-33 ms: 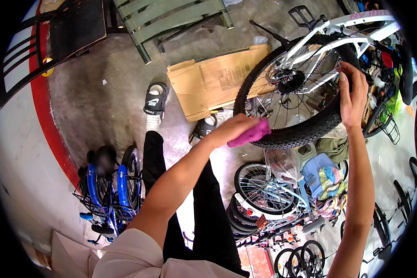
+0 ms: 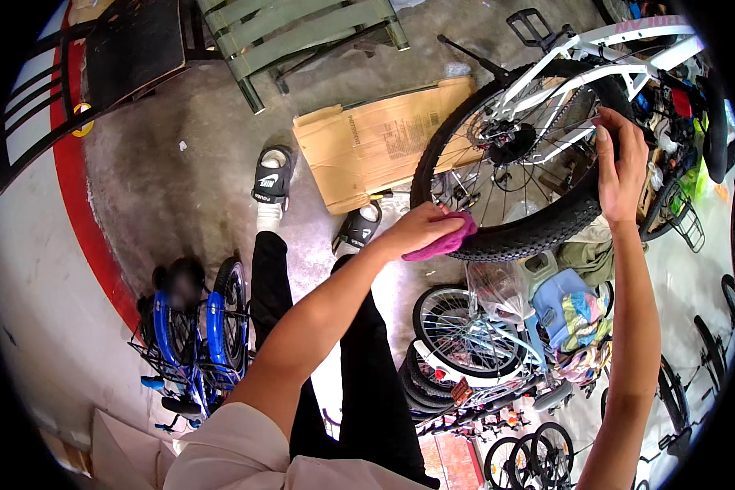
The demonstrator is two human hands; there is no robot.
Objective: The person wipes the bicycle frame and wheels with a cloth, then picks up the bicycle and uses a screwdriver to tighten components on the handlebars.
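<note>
Head view: a bicycle with a white frame (image 2: 645, 33) occupies the upper right of the frame, its wheel facing the camera. The wheel carries a black knobbed tyre (image 2: 531, 242) around spokes and a central hub (image 2: 510, 143).

Left hand (image 2: 423, 229): positioned at the centre of the frame, at the lower-left part of the tyre. The fingers are closed on a purple cloth (image 2: 449, 242), which lies against the tyre. Part of the cloth projects beyond the fingers toward the right.

Right hand (image 2: 625, 163): positioned at the right of the frame, over the right-hand part of the tyre. The fingers are bent and point to the upper left, with the thumb apart from them. Whether this hand grasps the tyre or only rests there cannot be told.

Surroundings: a flattened cardboard sheet (image 2: 343, 163) lies on the floor left of the wheel. A green slatted bench (image 2: 294, 34) stands at the upper centre. A blue bicycle (image 2: 163, 322) is at the lower left. A clear plastic bag (image 2: 498, 286) sits below the tyre.
</note>
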